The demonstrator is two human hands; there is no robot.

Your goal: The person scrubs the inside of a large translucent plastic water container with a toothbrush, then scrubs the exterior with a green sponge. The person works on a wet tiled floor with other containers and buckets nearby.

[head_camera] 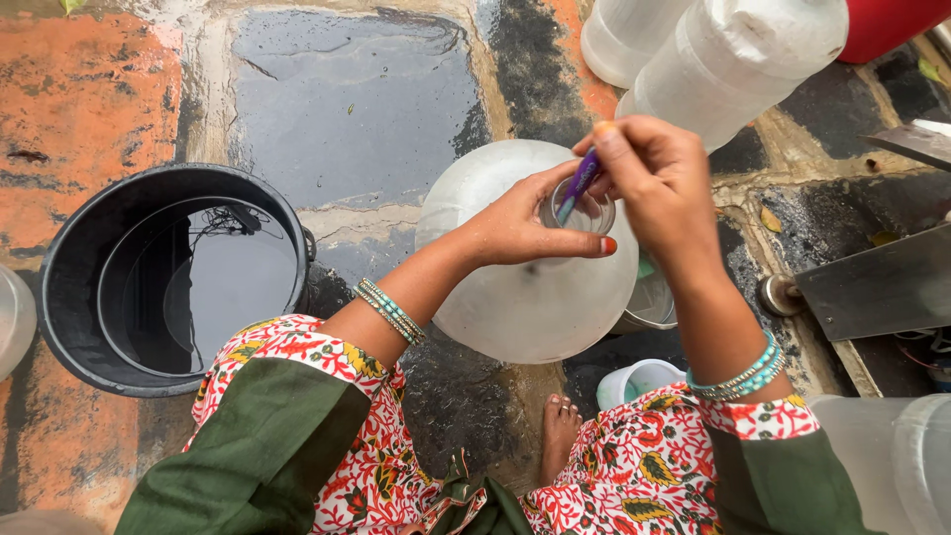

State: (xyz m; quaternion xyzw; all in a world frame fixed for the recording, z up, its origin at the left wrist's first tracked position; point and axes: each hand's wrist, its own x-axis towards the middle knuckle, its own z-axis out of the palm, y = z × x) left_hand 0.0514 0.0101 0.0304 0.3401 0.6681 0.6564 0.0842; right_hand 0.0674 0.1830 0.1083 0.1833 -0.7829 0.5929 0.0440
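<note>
A big translucent water jug [515,297] stands upright on the wet stone floor in front of me. My left hand [525,223] grips its open neck [578,211], the thumb stretched along the near side. My right hand [659,183] pinches a thin purple and blue brush [578,186] and holds its lower end inside the neck opening. Beaded bracelets show on both wrists.
A black bucket [69,287] of water sits at the left. Two more translucent jugs [733,54] lie at the top right, and another stands at the bottom right [892,456]. A small white cup [634,381] and a metal pot [654,307] are beside the jug, metal sheets [882,282] at right.
</note>
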